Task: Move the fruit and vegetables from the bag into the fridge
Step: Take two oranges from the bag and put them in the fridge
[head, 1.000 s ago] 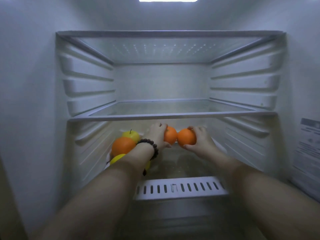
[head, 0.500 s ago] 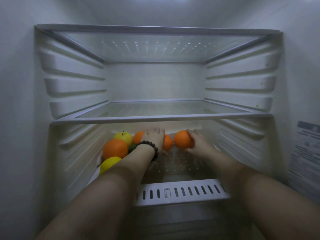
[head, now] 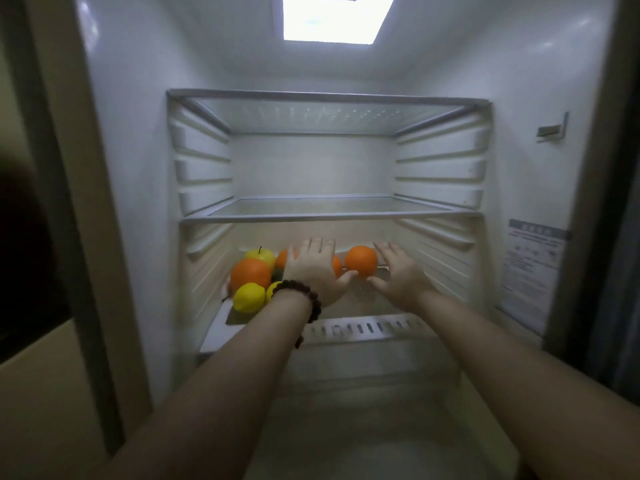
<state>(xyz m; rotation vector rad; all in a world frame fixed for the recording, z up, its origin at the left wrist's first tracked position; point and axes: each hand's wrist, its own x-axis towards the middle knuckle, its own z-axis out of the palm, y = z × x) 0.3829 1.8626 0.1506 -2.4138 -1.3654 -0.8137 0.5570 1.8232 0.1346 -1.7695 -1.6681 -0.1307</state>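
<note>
This looks like a home kitchen, seen from in front of an open household fridge (head: 322, 168): white ribbed walls, glass shelves (head: 329, 216), a ceiling lamp (head: 334, 19) and a printed label (head: 533, 268) inside. Oranges (head: 361, 260), lemons (head: 248, 297) and an apple (head: 260, 256) sit on the lowest shelf. A beige cabinet front (head: 45, 393) stands just left.

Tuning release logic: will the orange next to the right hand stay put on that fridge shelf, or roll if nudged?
Probably rolls: the orange is round and sits alone, nothing bracing it. Looks firm, so a nudge from the right hand would shift rather than dent it. The shelf looks smooth.
</note>
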